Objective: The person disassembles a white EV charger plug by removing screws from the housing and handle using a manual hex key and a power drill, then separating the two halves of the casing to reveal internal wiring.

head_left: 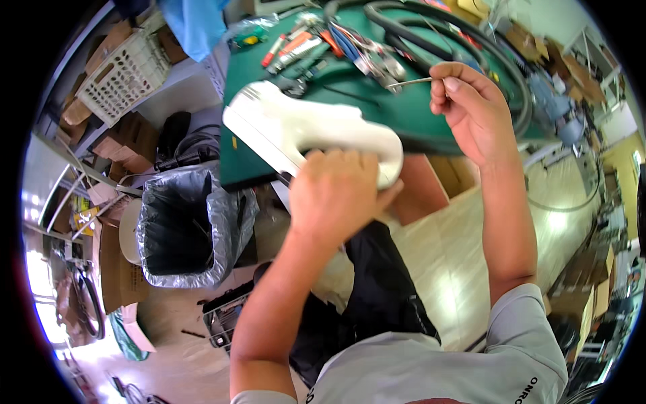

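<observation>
My left hand (334, 195) is wrapped round a white plastic appliance body (262, 124) with a looped grip, tilted over the near edge of the green work mat (235, 165). Its kind is not plain to see. Raised to the right of it, my right hand (471, 108) pinches a thin metal rod-like tool (412, 82) between thumb and fingers. The rod points left, its tip above the mat and apart from the white body. Whether it is a pick, a hex key or something else I cannot tell.
Hand tools (303, 44) and a thick black hose (417, 34) lie across the mat's far side. A lined waste bin (178, 229) stands below at left, near a shelf with a cream plastic crate (124, 77). Cardboard boxes (585, 283) line the right.
</observation>
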`<state>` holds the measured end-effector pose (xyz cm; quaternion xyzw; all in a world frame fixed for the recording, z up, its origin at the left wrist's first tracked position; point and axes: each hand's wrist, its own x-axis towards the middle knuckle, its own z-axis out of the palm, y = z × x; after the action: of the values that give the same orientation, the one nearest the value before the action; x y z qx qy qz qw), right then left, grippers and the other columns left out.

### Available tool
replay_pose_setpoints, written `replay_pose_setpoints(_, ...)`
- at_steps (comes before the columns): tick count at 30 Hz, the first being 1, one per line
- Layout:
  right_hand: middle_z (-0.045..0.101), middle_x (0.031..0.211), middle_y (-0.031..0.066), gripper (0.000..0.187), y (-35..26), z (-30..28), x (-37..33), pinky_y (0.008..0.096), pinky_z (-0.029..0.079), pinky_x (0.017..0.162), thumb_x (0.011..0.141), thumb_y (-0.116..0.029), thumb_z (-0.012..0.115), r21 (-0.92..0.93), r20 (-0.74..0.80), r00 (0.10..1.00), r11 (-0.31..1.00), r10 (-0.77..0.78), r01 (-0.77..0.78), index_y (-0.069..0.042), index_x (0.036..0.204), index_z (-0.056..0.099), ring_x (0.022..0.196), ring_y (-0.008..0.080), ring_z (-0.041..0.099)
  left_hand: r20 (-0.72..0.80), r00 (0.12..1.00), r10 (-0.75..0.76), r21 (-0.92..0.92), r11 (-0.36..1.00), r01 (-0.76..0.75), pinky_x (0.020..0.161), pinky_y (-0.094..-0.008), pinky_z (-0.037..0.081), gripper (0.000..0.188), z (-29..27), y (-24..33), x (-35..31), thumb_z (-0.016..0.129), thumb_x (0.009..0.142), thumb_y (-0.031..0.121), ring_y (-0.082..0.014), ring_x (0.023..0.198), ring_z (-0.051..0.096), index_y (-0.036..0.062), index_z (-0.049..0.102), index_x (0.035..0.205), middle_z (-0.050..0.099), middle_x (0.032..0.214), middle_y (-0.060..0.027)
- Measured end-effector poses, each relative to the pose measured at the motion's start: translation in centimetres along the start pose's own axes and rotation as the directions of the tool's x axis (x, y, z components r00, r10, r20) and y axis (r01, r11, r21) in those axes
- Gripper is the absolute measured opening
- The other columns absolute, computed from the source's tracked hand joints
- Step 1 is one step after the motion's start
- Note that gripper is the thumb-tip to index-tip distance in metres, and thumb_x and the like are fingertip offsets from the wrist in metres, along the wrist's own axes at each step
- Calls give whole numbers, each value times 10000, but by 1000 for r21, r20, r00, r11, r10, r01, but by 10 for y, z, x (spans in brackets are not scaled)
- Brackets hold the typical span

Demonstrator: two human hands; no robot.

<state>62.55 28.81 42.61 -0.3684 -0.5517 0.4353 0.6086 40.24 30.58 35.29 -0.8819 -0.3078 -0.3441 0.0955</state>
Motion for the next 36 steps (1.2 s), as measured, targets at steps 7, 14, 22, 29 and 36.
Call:
replay_pose_setpoints(7,653,932,44,204,60,7,-129,258,473,762,964,-100,573,321,-280,958,946,58,36,17,1114,645,831,117,577,-9,997,77,84,994,-76,626,-341,475,411,-3,3,1,780,675,501,-225,634,629,121,650,762,625,667,-26)
replay_pose_setpoints(14,674,951,54,204,94,16,-136,263,485,782,970,-98,570,514,-247,964,857,99,44,15,1122,646,841,121,599,19,997,73,110,991,-74,641,-349,483,441,-7,8,2,796,650,514,-242,654,640,113,665,778,636,677,-29)
replay_pose_setpoints(22,681,950,63,206,105,17,-128,263,497,787,966,-86,575,566,-221,967,824,125,22,26,1122,650,828,117,603,50,998,42,144,988,-49,650,-356,492,453,-5,11,4,778,678,543,-239,666,642,112,668,767,638,677,-27)
replay_pose_setpoints(29,684,948,68,208,109,26,-120,259,495,789,962,-77,580,577,-202,972,816,120,19,32,1125,651,839,109,604,61,996,58,162,985,-67,646,-366,488,444,-7,11,5,770,700,531,-250,664,636,108,643,746,626,679,-36)
replay_pose_setpoints(36,701,935,78,188,106,39,-112,250,492,778,949,-85,619,496,-209,974,868,82,33,31,1092,659,820,99,603,46,997,67,116,991,-72,634,-378,477,406,-6,11,7,763,723,486,-268,654,626,106,623,735,607,663,-42)
